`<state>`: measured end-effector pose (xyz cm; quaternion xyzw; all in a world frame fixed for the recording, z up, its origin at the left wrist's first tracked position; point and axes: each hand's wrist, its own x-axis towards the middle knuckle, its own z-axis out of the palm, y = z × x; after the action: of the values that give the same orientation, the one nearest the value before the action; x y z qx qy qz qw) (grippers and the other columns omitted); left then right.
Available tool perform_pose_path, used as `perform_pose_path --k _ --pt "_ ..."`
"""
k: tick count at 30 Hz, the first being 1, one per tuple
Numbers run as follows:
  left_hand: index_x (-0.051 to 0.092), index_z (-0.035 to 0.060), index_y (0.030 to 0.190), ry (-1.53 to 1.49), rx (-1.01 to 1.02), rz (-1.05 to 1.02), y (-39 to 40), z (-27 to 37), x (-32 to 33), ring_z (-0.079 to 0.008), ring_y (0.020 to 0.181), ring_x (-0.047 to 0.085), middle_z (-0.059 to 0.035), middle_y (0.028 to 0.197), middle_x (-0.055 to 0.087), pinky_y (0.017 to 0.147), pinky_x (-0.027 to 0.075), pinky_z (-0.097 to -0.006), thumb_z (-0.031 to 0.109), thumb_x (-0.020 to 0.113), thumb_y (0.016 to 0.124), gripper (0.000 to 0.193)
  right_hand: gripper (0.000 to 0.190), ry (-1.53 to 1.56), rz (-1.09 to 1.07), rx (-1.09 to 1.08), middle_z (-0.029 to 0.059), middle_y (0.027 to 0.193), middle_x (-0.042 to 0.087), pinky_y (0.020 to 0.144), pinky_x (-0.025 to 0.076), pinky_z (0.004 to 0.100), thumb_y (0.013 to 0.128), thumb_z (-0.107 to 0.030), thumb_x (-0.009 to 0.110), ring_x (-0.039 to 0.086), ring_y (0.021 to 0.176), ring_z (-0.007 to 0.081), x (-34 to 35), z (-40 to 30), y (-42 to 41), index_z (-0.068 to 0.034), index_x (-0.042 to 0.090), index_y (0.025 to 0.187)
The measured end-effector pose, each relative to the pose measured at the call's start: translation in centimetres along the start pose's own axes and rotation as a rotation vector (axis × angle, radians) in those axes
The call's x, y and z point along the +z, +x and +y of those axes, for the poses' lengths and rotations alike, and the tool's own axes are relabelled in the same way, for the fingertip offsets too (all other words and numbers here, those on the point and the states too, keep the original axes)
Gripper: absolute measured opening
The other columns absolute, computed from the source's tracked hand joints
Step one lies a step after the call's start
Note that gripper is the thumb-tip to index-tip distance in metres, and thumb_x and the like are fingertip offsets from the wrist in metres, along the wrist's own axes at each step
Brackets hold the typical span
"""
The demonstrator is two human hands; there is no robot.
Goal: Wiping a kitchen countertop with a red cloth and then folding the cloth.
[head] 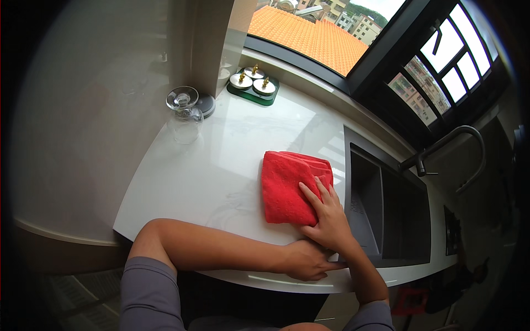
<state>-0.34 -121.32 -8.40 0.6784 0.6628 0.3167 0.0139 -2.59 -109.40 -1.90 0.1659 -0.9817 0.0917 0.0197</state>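
Observation:
A folded red towel (285,188) lies on the white countertop (186,186), left of the dark sink. My right hand (328,215) rests on the towel's right side with its fingers spread. Below it, near the counter's front edge, my left hand (308,260) is under the right wrist, beside the sink's near left corner. Part of the left hand is hidden by the right wrist, and no object shows in it; whether it holds something I cannot tell.
The double-bowl sink (383,260) with a dark curved faucet (420,159) is on the right. An upturned clear glass (186,124) stands near a round grey object (207,105) at back left. A green tray (265,100) holds three lidded jars (264,87) by the window.

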Motion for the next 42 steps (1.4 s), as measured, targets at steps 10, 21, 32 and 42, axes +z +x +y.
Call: perform_pose_path --k 10,21,32,42 --pt "0.037 0.0093 0.152 0.094 0.033 0.042 0.2 -0.1 0.2 -0.0462 0.141 0.036 -0.0235 0.147 0.044 0.118 0.026 -0.0541 0.037 0.060 0.095 0.068 0.086 -0.033 0.107 0.130 0.0166 0.162 0.030 0.115 0.031 0.0571 0.078 -0.049 0.074 0.029 0.145 0.0502 0.9 7.3 7.3 -0.034 0.037 0.154" --pt "0.056 0.0043 0.134 0.126 0.047 0.028 0.0 -0.2 0.6 -0.0469 0.142 0.034 -0.0233 0.148 0.044 0.117 0.027 -0.0543 0.039 0.053 0.097 0.050 0.081 -0.140 0.229 0.230 0.0180 0.161 0.031 0.113 0.037 0.0554 0.080 -0.046 0.069 0.034 0.139 0.0566 2.8 12.0 16.4 -0.036 0.037 0.154" --pt "0.053 0.0055 0.138 0.492 0.471 0.289 -0.1 -0.1 -0.9 -0.0335 0.133 0.051 -0.0200 0.140 0.055 0.110 0.040 -0.0519 0.032 0.052 0.101 0.046 0.075 -0.019 0.122 -0.113 0.0227 0.158 0.028 0.115 0.033 0.0602 0.080 -0.036 0.069 0.032 0.141 0.0503 3.2 1.7 -2.8 -0.029 0.045 0.151" --pt "0.056 0.0050 0.138 0.475 0.214 0.305 1.3 2.1 -0.2 -0.0388 0.128 0.055 -0.0213 0.138 0.058 0.101 0.048 -0.0553 0.033 0.050 0.101 0.047 0.053 -0.106 0.153 -0.061 0.0153 0.159 0.028 0.116 0.034 0.0598 0.098 -0.033 0.053 0.033 0.143 0.0454 2.4 1.2 -8.3 -0.032 0.046 0.150"
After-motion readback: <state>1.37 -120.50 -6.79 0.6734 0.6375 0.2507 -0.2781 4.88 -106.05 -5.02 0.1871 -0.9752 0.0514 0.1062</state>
